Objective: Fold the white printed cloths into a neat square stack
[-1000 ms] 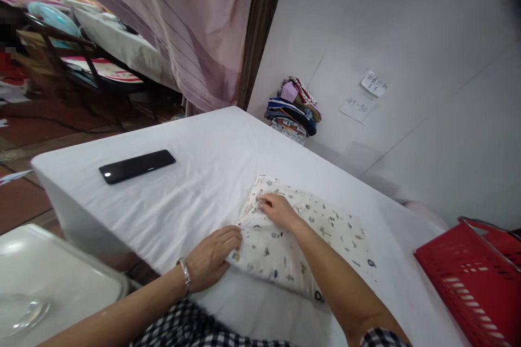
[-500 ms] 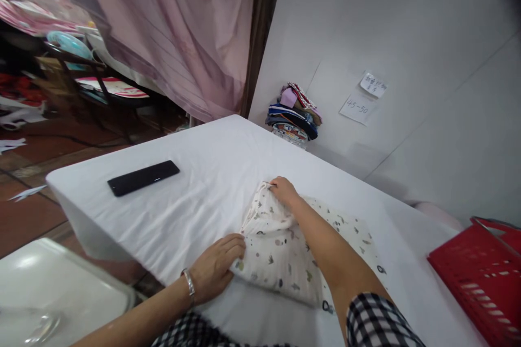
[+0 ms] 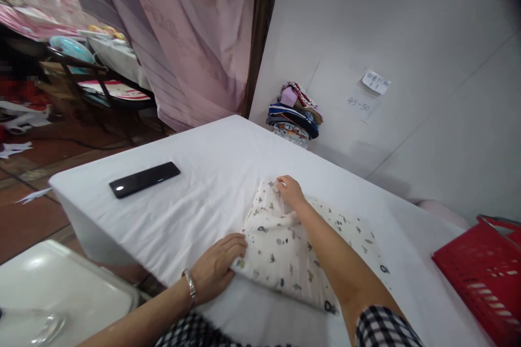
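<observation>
A white cloth (image 3: 280, 252) with small grey, green and ochre prints lies folded on the white-covered table (image 3: 199, 173). My right hand (image 3: 290, 191) reaches across it and pinches its far edge, where the fabric is slightly raised and creased. At the cloth's left corner rests my left hand (image 3: 220, 265), fingers together and curled over the edge; its thumb is hidden. A silver bracelet circles that wrist. My right forearm covers part of the fabric, and a further printed section (image 3: 345, 222) spreads out to the right of the arm.
A black phone (image 3: 144, 179) lies on the table's left part. Folded clothes (image 3: 293, 114) are stacked by the wall, beside paper notes (image 3: 376, 82). A red basket (image 3: 480, 276) stands at the right edge. A pale glossy surface (image 3: 61, 282) is at lower left.
My right hand has shifted slightly right along the far edge, and the top layer lies flatter, showing more print. My left hand stays at the same corner.
</observation>
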Available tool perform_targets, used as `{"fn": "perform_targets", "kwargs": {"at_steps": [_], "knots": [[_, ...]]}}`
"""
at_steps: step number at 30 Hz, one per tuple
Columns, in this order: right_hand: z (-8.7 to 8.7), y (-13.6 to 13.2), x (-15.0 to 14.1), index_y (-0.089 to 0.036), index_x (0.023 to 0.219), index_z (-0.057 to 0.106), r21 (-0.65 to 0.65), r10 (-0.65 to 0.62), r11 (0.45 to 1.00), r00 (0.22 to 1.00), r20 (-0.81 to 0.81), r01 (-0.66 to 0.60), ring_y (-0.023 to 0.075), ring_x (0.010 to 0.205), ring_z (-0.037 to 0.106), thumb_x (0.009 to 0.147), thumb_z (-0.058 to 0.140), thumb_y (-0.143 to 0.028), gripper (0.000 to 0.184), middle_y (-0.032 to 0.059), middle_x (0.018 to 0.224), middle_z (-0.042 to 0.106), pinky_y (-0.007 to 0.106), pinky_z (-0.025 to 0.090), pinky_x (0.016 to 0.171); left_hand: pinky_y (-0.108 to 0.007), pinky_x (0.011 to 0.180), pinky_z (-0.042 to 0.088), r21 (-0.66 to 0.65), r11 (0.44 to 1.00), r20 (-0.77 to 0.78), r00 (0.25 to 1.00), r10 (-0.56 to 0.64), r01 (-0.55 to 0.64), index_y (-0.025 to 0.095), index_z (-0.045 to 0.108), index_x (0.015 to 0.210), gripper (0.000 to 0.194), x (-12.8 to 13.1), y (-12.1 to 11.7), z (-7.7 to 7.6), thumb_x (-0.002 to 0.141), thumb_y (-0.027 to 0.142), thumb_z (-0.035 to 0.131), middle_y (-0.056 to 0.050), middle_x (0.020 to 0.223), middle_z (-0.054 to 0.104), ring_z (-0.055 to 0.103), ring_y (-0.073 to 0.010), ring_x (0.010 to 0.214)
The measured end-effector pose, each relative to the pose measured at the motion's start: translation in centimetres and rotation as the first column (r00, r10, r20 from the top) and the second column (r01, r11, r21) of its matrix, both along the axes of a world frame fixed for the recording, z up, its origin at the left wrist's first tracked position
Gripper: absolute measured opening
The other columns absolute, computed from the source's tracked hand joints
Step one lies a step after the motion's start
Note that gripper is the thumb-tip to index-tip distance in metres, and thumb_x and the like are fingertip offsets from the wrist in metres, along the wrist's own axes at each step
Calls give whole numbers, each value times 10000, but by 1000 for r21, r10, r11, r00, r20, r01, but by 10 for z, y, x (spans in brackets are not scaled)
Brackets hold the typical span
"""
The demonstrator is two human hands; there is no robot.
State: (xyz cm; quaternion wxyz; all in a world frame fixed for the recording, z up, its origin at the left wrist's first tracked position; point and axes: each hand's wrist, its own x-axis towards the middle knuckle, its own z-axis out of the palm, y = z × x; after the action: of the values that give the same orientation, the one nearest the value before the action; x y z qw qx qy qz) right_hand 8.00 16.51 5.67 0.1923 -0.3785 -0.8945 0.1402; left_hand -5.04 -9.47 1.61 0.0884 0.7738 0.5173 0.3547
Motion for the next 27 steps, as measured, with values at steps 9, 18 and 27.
{"fn": "perform_targets", "kwargs": {"at_steps": [9,18,27], "knots": [[-26,-69,132,-169,1182,567,52,-232,969,959,-162,243,225,1189,454,895,347,-428,445,101,1257,537,396,335,1025,-385,918,444,-201,979,-65,996,-58,44,227,521,1086,345,-14,1,23,753,309,567,-57,1098,600,516,-226,1097],[-48,-87,149,-120,1386,343,30,-325,942,888,324,334,273,1370,162,909,275,-482,604,118,1479,233,468,115,1092,-329,887,447,-252,916,-212,941,263,-312,210,606,1027,318,-13,119,63,853,393,413,-46,1116,627,576,-190,991],[-43,-89,153,-208,1389,346,35,-295,954,915,274,297,267,1376,146,904,262,-540,594,91,1491,209,486,108,1087,-361,894,426,-315,809,-461,825,326,-496,187,630,1058,317,-6,226,41,806,297,471,-94,1137,608,514,-251,1096]]}}
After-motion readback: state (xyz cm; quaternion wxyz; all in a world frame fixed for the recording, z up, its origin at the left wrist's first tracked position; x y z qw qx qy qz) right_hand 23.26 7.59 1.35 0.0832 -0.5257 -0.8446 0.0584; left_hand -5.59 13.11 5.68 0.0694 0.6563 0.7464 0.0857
